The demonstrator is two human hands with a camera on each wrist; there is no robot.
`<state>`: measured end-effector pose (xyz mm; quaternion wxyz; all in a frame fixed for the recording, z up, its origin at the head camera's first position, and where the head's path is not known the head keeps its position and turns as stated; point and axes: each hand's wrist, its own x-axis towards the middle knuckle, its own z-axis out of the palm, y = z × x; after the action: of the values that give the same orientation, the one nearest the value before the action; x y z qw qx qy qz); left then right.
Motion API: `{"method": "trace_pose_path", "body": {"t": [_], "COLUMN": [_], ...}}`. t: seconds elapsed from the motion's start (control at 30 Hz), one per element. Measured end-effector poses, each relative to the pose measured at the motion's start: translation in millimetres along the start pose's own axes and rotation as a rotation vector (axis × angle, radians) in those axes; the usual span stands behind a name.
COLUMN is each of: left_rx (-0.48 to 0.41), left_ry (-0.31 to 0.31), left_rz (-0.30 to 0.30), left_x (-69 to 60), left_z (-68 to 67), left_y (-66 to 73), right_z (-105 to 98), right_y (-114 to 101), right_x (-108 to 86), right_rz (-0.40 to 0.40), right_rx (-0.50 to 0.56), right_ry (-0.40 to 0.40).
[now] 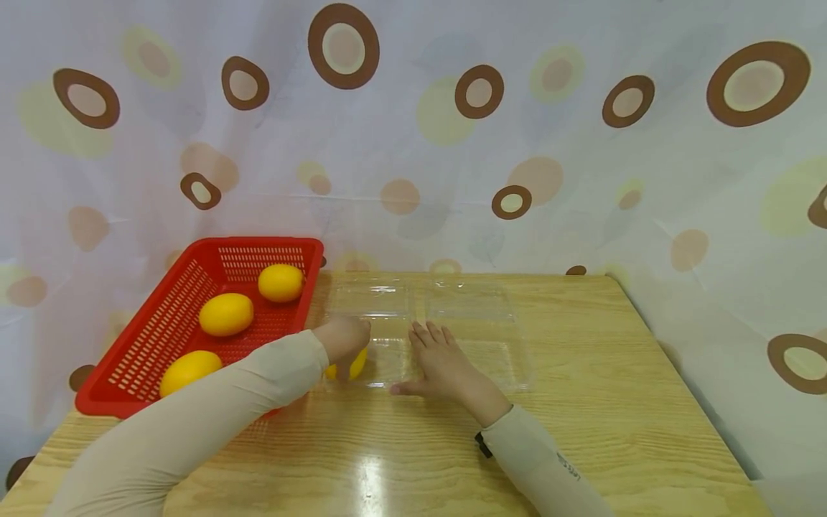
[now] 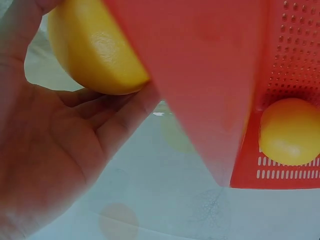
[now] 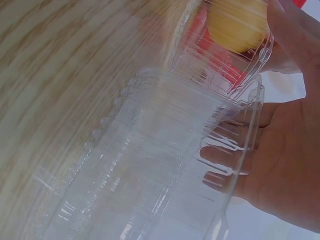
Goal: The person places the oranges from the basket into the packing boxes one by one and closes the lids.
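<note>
"Filling the far side is circle-patterned cloth (image 1: 400,129), with the wooden table (image 1: 581,438) running up to it. What stands there?"

"A red basket (image 1: 265,243) at the left, and right of it a clear plastic container (image 1: 491,357); I can't tell whether that is one piece or two side by side."

"And the hands?"

"The right hand (image 1: 442,362) rests on the container near its middle, fingers long and spread, gripping nothing that I can see. The left hand (image 1: 345,337) is at the container's left end, thumb and fingers curled round a yellow fruit (image 2: 97,50). Three others, a near fruit (image 1: 190,371), a middle fruit (image 1: 226,314) and a far fruit (image 1: 281,283), lie in the basket."

"How would you do this well?"

"I'd judge it a placing step: steady the thin plastic lightly so it doesn't buckle, lower the fruit squarely, and loosen the grip only once it is supported."

"Which view helps?"

"The head view hides much of the held fruit under the hand; the left wrist shows its rounded side and the grip. Only the right wrist shows fingers through the ridged clear wall. Whether the fruit touches the container's floor, none settles."
</note>
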<state>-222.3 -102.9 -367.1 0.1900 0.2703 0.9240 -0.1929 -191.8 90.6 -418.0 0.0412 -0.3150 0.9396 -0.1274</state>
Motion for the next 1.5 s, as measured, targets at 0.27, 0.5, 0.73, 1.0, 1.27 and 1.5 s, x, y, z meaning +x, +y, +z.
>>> {"method": "trace_pose_path", "body": {"t": [0.27, 0.5, 0.73, 1.0, 1.27, 1.5], "left_rx": [-0.004, 0.002, -0.027, -0.036, -0.048, -0.182], "left_ry": [0.030, 0.015, -0.041, -0.005, 0.056, 0.046], "left_rz": [-0.046, -0.135, -0.166, -0.155, -0.114, -0.016], "left_x": [-5.1, -4.0, 1.0, -5.0, -16.5, -21.6], "left_z": [-1.7, -0.8, -3.2, -8.1, -17.3, -29.6], "left_y": [4.3, 10.7, 9.8, 9.9, 9.7, -7.8], "right_z": [-0.7, -0.6, 0.0, -0.8, -1.7, -1.5], "right_y": [-2.5, -4.1, -3.7, -2.1, -2.2, -2.8], "right_x": [-2.0, -3.0, -2.4, -1.5, -1.4, -1.1], "right_rz": [0.000, 0.004, 0.006, 0.011, 0.003, 0.011], "right_rx": [-0.024, -0.017, -0.023, -0.036, -0.043, -0.044], "right_ry": [0.000, 0.002, -0.004, -0.004, 0.007, -0.007]}}
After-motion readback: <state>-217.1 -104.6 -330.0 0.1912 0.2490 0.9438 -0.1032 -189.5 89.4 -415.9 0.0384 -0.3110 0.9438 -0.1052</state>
